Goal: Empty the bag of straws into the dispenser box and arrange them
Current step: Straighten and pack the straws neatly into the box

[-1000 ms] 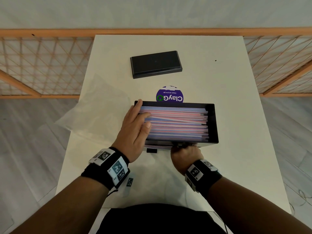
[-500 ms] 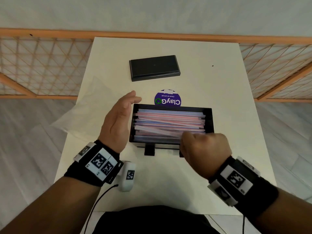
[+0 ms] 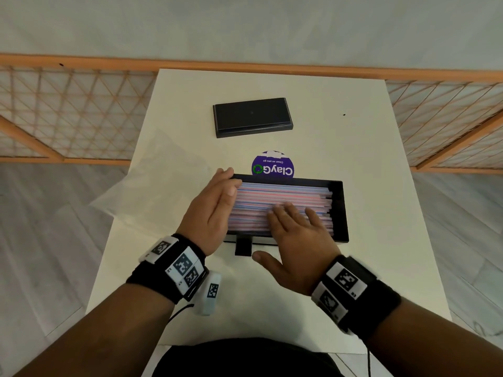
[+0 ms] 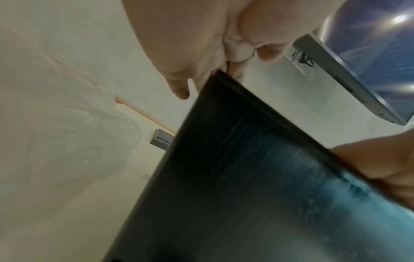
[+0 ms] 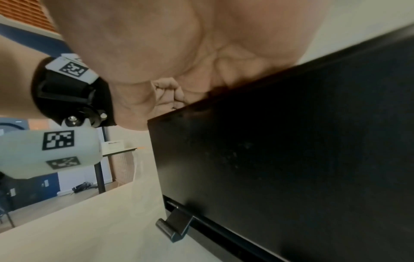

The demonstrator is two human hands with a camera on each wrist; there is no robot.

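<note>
A black dispenser box point(image 3: 340, 210) stands mid-table, filled with pink, blue and white straws point(image 3: 283, 195) lying left to right. My left hand point(image 3: 217, 202) stands on edge at the box's left end, straight fingers against the straw ends. My right hand point(image 3: 296, 227) lies flat with spread fingers on the near straws, thumb outside the front wall. In the left wrist view the box wall point(image 4: 235, 177) fills the lower frame under my left hand point(image 4: 201, 53). The right wrist view shows the box front point(image 5: 291, 150) and its small black tab point(image 5: 172, 228).
A clear empty plastic bag point(image 3: 152, 183) lies at the table's left edge. The box's black lid point(image 3: 251, 117) rests farther back. A purple round sticker point(image 3: 273, 165) sits just behind the box. An orange lattice railing point(image 3: 68, 110) runs behind the white table point(image 3: 381, 268).
My right hand opened from a curled grasp at the box front and laid flat on the straws. My left hand came back against the straws' left ends.
</note>
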